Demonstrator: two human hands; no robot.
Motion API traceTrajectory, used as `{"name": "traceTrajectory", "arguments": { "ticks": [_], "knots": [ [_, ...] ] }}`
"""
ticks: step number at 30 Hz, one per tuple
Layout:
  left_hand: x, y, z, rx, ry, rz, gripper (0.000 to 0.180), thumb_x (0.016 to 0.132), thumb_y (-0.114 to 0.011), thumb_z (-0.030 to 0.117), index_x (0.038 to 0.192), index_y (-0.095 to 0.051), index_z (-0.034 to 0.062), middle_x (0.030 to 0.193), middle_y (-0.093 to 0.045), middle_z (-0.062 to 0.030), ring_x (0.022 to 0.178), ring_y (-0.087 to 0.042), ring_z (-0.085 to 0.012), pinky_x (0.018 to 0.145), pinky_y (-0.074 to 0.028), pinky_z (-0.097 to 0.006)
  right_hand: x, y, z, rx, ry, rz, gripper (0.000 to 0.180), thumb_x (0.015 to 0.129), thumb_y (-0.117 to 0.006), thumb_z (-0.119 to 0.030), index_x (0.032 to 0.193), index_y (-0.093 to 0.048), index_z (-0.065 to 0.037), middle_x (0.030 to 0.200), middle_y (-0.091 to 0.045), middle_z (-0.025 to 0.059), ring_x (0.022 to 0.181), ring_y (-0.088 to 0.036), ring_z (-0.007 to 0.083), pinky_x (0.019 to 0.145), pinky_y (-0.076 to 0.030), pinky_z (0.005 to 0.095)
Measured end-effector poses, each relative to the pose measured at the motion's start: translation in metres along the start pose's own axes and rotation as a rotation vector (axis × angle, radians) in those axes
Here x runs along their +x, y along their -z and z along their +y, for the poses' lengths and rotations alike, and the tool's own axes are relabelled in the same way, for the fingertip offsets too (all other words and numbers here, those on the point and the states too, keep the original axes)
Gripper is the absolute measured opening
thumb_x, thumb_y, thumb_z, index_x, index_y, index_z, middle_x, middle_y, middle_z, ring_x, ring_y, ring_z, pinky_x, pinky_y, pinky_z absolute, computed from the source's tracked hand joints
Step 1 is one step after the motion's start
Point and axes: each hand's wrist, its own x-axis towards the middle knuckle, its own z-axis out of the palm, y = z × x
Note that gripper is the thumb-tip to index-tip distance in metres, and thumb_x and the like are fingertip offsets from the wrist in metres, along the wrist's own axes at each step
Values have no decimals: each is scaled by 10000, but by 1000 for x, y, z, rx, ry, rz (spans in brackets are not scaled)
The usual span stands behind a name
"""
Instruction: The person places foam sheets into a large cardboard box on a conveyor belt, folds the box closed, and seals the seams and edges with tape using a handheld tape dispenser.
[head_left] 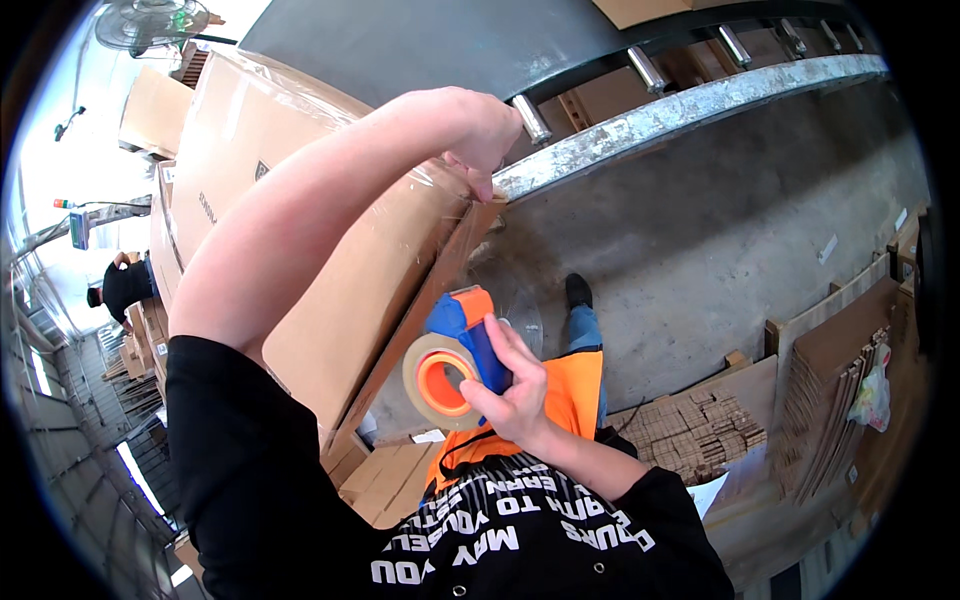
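Observation:
A large brown cardboard box [340, 300], with clear tape across it, fills the left and middle of the head view. My left arm reaches over it, and my left hand [480, 135] bends down at its far corner. Those fingers are curled against the box's edge; some of them are hidden. Lower down, in front of my body, my right hand [515, 390] is closed around a blue and orange tape dispenser [480, 345]. A roll of clear packing tape on an orange hub sits in it. The dispenser is apart from the box.
A grey metal rail [690, 105] with short rollers runs along the far side beside a dark panel [420, 50]. Flat cardboard stacks [690, 430] and upright sheets [835, 380] stand at the right on the concrete floor. Another person [125, 285] is at the far left.

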Motion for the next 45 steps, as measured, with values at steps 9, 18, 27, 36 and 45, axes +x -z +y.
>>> {"name": "traceTrajectory", "arguments": {
  "ticks": [9,18,27,36,45],
  "knots": [
    [-33,-97,-9,250,-378,755,305,821,-673,371,1063,-729,194,1181,-663,-69,999,-663,-265,914,-508,-422,23,-39,9,-91,-23,-33,713,648,-706,-150,1275,-525,138,1202,-600,263,1038,-647,311,895,-501,334],
    [-39,-145,-20,692,-415,1104,205,869,-585,348,951,-755,270,1361,-575,56,1321,-461,-295,1212,-163,-490,-40,-87,33,-25,7,-24,711,679,-710,-125,1315,-503,116,1134,-650,170,982,-640,171,875,-491,275],
    [-66,-222,-54,415,-843,957,195,852,-579,221,758,-738,158,956,-699,44,1360,-418,-276,1216,-129,-529,-80,-119,38,-83,-194,-90,706,701,-695,-68,1354,-486,99,1061,-681,91,931,-605,91,884,-475,243],
    [-72,-237,-55,541,-809,1026,243,902,-569,247,816,-751,110,999,-707,28,1367,-405,-289,1222,-102,-513,-125,-165,85,-21,-185,-110,724,608,-731,-195,1278,-581,35,871,-700,153,804,-676,171,776,-519,279],
    [-143,-348,-22,1091,-570,636,295,913,-521,340,818,-761,196,1062,-716,110,1378,-401,-286,1232,-72,-496,-200,-217,114,-61,-159,-102,724,591,-733,-197,1276,-601,-1,707,-643,71,662,-561,73,684,-492,249]
  ]
}}
